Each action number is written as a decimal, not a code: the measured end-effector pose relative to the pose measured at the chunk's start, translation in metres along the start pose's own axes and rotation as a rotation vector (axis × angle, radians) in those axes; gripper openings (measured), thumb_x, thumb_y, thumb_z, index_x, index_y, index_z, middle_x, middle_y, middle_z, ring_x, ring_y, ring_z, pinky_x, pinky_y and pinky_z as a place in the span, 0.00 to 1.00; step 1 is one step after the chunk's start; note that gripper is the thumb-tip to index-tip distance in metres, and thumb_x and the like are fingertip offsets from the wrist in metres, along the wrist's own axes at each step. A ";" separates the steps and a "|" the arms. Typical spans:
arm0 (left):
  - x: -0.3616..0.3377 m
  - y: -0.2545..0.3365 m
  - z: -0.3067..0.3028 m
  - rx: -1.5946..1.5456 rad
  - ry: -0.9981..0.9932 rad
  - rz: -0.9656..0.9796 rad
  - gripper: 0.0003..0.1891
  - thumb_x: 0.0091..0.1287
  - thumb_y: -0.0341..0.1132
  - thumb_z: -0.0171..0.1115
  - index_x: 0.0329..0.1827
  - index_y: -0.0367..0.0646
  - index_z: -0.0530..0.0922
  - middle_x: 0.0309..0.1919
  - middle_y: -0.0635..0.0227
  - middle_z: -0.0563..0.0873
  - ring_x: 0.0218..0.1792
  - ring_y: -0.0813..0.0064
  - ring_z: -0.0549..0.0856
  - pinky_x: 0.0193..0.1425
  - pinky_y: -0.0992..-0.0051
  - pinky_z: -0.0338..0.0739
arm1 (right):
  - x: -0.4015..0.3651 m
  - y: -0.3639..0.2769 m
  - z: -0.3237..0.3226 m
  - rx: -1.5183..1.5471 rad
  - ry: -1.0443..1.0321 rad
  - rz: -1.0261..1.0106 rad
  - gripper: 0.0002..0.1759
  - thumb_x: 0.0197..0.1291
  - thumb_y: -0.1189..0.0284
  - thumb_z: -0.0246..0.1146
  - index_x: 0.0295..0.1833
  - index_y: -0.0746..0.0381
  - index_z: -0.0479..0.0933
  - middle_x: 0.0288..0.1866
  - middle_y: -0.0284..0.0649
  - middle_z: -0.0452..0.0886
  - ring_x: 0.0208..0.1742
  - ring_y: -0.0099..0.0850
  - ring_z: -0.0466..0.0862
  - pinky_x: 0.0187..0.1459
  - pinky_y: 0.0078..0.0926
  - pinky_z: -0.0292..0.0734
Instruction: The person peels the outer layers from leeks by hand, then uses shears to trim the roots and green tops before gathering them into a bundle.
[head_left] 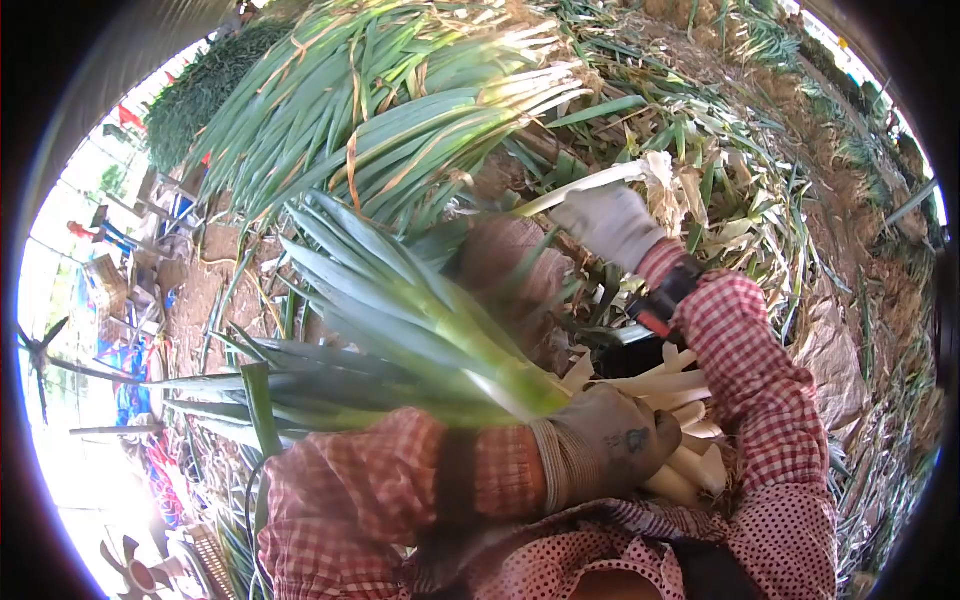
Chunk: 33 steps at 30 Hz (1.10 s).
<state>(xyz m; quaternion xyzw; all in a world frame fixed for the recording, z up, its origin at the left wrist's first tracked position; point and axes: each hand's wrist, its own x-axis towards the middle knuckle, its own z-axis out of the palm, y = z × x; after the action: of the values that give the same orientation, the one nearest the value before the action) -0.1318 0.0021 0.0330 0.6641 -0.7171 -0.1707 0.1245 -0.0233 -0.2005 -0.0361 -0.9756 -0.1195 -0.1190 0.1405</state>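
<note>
My left hand (612, 440), in a grey work glove with a dark mark on its back, is closed around a bundle of leeks (450, 320). Their green leaves fan out to the left, and the pale root ends (690, 465) stick out to the right of the glove. Farther forward, my right hand (610, 225), in a whitish glove, is closed at a single leek (590, 188). Its white stalk runs past the fingers toward a ragged root end at the right.
A big heap of leeks (400, 120) lies at the top. Loose leaf trimmings (740, 210) cover the ground at the right. Beyond my left hand is a brownish rounded bundle (515, 270). At lower left stands a fan (135, 570).
</note>
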 end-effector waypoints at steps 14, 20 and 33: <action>-0.221 0.028 -0.121 -0.852 0.130 -0.475 0.10 0.70 0.33 0.64 0.45 0.35 0.86 0.43 0.55 0.91 0.44 0.69 0.90 0.49 0.67 0.85 | -0.071 -0.048 -0.011 1.209 -1.221 0.118 0.56 0.62 0.32 0.59 0.76 0.72 0.62 0.69 0.52 0.75 0.70 0.41 0.73 0.71 0.35 0.67; -0.264 0.062 0.022 -0.738 -0.589 -1.025 0.15 0.74 0.42 0.62 0.53 0.42 0.85 0.49 0.61 0.90 0.50 0.69 0.88 0.60 0.68 0.81 | -0.083 -0.055 0.013 1.328 -1.126 0.123 0.59 0.59 0.33 0.64 0.77 0.72 0.59 0.71 0.52 0.72 0.68 0.37 0.75 0.68 0.35 0.71; -0.238 0.006 0.079 -1.022 0.755 -1.015 0.28 0.73 0.54 0.59 0.66 0.41 0.74 0.56 0.62 0.86 0.56 0.69 0.84 0.65 0.66 0.77 | -0.118 -0.137 -0.097 1.341 -0.804 -0.126 0.60 0.57 0.47 0.75 0.79 0.71 0.50 0.62 0.49 0.79 0.59 0.32 0.80 0.59 0.31 0.79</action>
<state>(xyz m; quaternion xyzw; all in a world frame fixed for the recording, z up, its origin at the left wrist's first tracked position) -0.1486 0.2451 -0.0246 0.7823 -0.0719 -0.2772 0.5531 -0.1903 -0.1252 0.0565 -0.6422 -0.2625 0.3331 0.6386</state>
